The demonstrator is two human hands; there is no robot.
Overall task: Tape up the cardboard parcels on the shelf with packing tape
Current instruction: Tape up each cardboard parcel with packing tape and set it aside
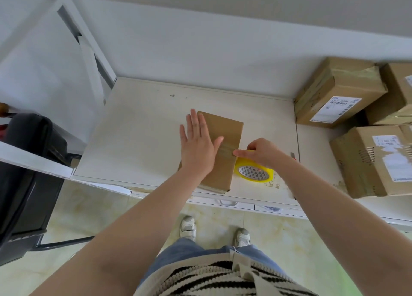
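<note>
A flat brown cardboard parcel (225, 130) lies on the white shelf (138, 128) near its front edge. My left hand (197, 145) presses flat on the parcel's left side, fingers straight and spread. A clear strip of tape (226, 149) runs across the parcel from under my left thumb to the roll. My right hand (262, 152) grips the yellow tape roll (254, 173) at the parcel's right edge, index finger stretched along the tape.
Three taped cardboard boxes with labels stand at the right: one (336, 93), another (374, 159), a third (399, 95). A black chair (24, 166) is at the left. A white upright frame (89, 43) rises at the shelf's back left.
</note>
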